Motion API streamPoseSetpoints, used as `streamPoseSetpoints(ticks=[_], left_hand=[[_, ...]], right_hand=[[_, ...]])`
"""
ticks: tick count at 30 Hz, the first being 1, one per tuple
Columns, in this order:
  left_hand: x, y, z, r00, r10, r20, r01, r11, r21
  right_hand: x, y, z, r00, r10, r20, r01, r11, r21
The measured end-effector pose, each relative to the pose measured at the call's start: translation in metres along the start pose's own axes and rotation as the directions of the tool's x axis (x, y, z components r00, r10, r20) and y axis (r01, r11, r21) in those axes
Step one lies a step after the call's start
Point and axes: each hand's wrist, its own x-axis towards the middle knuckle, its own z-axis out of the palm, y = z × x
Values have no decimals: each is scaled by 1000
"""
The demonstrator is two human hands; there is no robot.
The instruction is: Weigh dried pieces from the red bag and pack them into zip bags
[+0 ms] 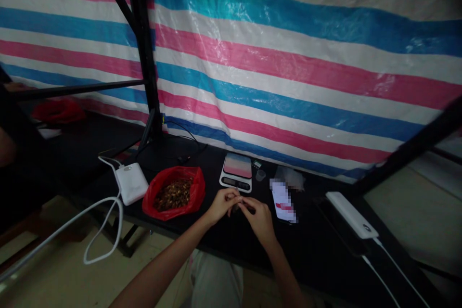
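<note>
My left hand [221,206] and my right hand [260,217] meet above the table's near edge, fingertips pinched together. Whatever lies between them is too small and dim to name. Just beyond my fingers is a white digital kitchen scale [236,182] with a shiny platform. To the left of my left hand, an open red plastic bag [199,185] holds a heap of small brown pieces [175,193], their kind unclear. A phone with a lit screen [283,201] lies to the right of my right hand.
Behind the scale's right side are a small clear cup [260,175] and a clear plastic bag [291,178]. White power banks [133,184] with cables lie left and right. A black metal post [145,57] and striped sheeting [270,57] bound the black table [296,255].
</note>
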Motion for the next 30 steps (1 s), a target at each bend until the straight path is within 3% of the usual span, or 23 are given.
streamPoseSetpoints(ticks=[3,8,11,15,24,30], left_hand=[[2,0,1,1000,-7,-9,7,1000,7],[4,-2,1,999,8,-47,-10,998,-60],[2,1,-2,999,-17,-44,12,993,-115],[-2,8,-6,997,-6,-82,-3,995,-104],[-2,1,-1,994,46,-102,-54,995,-85],[-2,3,2,991,16,-131,-24,998,-56]], right_hand=[[0,0,-1,1000,-27,-5,27,999,-28],[-1,-1,-3,997,-75,5,74,965,-252],[-3,-7,-3,992,-119,-33,103,948,-300],[-6,-18,-3,983,-128,-132,96,969,-229],[-8,-21,1,987,39,-157,-59,991,-120],[-4,-14,1,987,94,-128,-100,994,-43]])
